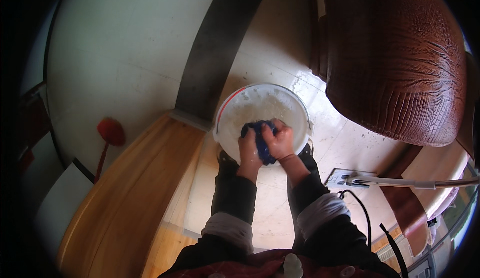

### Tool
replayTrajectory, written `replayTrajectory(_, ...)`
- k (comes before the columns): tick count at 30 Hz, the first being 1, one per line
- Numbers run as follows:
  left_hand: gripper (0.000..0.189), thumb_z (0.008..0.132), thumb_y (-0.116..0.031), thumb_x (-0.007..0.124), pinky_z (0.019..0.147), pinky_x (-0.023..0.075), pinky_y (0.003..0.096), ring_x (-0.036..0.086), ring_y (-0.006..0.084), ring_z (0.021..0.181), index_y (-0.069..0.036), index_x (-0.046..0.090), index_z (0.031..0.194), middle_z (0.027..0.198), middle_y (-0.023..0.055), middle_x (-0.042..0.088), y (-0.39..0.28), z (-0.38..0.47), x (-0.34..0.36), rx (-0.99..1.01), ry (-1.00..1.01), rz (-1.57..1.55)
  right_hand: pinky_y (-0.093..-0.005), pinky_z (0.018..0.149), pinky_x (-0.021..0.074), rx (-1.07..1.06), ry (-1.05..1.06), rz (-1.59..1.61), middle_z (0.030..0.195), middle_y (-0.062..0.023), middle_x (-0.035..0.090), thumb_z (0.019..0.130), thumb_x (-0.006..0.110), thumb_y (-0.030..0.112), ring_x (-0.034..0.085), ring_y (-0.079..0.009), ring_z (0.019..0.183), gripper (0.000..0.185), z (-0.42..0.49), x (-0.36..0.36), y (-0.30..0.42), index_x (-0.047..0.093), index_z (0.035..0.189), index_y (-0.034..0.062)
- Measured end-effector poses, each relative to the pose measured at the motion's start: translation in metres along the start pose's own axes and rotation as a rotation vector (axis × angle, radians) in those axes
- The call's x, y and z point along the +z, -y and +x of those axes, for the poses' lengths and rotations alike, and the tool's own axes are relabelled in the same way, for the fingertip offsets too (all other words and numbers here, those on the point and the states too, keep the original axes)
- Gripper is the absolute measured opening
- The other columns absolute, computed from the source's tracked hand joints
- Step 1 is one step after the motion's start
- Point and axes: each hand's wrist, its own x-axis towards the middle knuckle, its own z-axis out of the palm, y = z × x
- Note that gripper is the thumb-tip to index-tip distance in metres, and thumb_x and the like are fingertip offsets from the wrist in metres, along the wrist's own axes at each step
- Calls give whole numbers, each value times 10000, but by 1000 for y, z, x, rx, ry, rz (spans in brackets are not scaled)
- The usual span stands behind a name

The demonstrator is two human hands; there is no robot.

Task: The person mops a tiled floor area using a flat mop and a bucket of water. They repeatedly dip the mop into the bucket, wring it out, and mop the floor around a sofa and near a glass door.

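Note:
A bunched dark blue cloth is squeezed between my two hands over a white bucket. My left hand grips the cloth from the left. My right hand is closed around its right side, with the thumb on top. Both hands look wet. Inside the bucket is cloudy, greyish water. The bucket's wire handle, with a red grip, lies along its rim. Parts of the cloth are hidden under my fingers.
To the right is a brown embossed-leather seat or headboard. A metal mop-like pole and a black cord lie lower right. A wooden cabinet or bench runs along the left, near a red brush-headed stick. The tiled floor shows splashes.

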Motion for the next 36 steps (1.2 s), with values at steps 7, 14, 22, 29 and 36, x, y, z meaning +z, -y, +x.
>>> replayTrajectory(7,325,839,-159,629,808,451,277,572,144,874,58,591,1078,981,79,613,-7,-4,-2,154,215,115,-413,632,472,-378,128,-132,785,-147,577,707,651,181,578,-352,739,163,42,-31,-27,571,755,47)
replayTrajectory(14,367,828,-64,639,860,381,212,537,109,903,28,580,1178,997,11,619,-11,15,-46,156,19,605,-364,833,466,-426,505,-445,1027,-158,503,623,740,107,520,-347,1000,561,41,-53,-41,501,1130,77)
replayTrajectory(22,681,857,-240,640,941,380,431,451,232,1178,-87,300,1426,1309,109,467,-18,11,-60,-117,-11,568,-445,969,427,95,383,-840,1335,-233,427,658,744,251,422,-374,1235,895,36,22,-86,300,1432,180)
replayTrajectory(29,915,853,-566,554,1021,274,608,211,397,1375,-135,55,1487,1497,139,221,-29,0,-47,-247,-40,400,-403,738,524,12,312,-459,964,-135,652,605,687,88,616,-351,881,475,19,29,-58,624,1076,85)
replayTrajectory(36,676,883,-637,429,828,520,311,628,175,933,-63,515,1229,1022,70,638,-44,-3,-40,-312,285,-85,-378,608,500,-425,451,-249,786,-75,568,549,655,39,588,-278,753,384,-33,-32,60,656,930,89)
